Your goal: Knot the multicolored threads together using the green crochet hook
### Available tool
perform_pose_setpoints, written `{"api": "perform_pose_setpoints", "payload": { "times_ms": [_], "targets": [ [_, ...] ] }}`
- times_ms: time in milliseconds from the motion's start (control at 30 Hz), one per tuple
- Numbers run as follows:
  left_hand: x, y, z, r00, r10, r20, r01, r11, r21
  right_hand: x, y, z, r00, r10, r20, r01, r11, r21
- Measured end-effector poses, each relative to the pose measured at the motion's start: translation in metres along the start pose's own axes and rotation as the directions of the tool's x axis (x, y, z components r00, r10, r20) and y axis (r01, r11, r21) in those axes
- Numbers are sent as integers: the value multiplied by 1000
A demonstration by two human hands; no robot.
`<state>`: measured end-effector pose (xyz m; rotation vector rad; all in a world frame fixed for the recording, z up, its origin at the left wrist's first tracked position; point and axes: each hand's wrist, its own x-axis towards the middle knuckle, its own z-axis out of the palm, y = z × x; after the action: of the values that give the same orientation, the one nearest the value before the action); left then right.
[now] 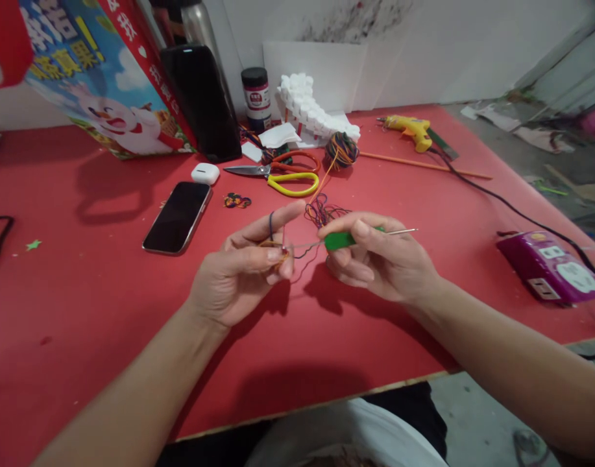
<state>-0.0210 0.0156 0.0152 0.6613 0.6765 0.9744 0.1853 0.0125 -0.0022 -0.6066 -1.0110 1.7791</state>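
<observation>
Between thumb and fingers, my left hand [246,259] pinches a small piece of multicolored crochet work [280,254]. A dark strand loops round its raised index finger. My right hand [382,256] is closed on a crochet hook [340,241] with a green grip; its thin metal shaft reaches left to the yarn work, and another metal end sticks out to the right. Whether the hook's tip sits inside a loop is too small to tell. Loose yarn [321,211] lies on the table behind the hands and runs up to a multicolored yarn ball [342,150].
Behind my hands lie scissors [293,183], a phone [178,217], a white earbud case [205,173] and a small crocheted piece [237,200]. A yellow glue gun [409,130] and a purple power strip [550,267] with a cord are at right. A printed bag [117,97] stands at left.
</observation>
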Motion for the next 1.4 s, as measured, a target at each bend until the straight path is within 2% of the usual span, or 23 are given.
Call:
{"api": "perform_pose_setpoints", "payload": {
  "times_ms": [100, 200, 533, 667, 900, 1100, 1267, 1400],
  "targets": [
    [1, -6, 3, 989, 132, -63, -129, 991, 45, 2, 7, 7, 996, -7, -93, 13, 997, 75],
    [1, -11, 4, 976, 204, -72, -195, 974, 112, 2, 11, 10, 987, -23, -161, 31, 998, 52],
    [6, -17, -5, 989, 140, -47, -124, 961, 248, 9, 10, -2, 984, 28, -174, -24, 999, 25],
    [8, -20, -4, 987, 135, -83, -104, 947, 303, 9, 11, 0, 987, 20, -160, -16, 1000, 25],
    [8, -16, 2, 966, 84, -244, -36, 981, 193, 13, 15, -1, 986, 2, -166, -1, 1000, 5],
    [11, -17, 0, 959, 73, -275, -32, 988, 151, 14, 22, 3, 982, -17, -186, 18, 1000, 5],
    [11, -19, 0, 954, 57, -294, -28, 995, 100, 16, 29, 2, 993, -3, -118, 8, 999, 41],
    [11, -19, -2, 956, 39, -292, -18, 997, 73, 18, 34, -1, 994, 10, -108, -6, 999, 44]
  ]
}}
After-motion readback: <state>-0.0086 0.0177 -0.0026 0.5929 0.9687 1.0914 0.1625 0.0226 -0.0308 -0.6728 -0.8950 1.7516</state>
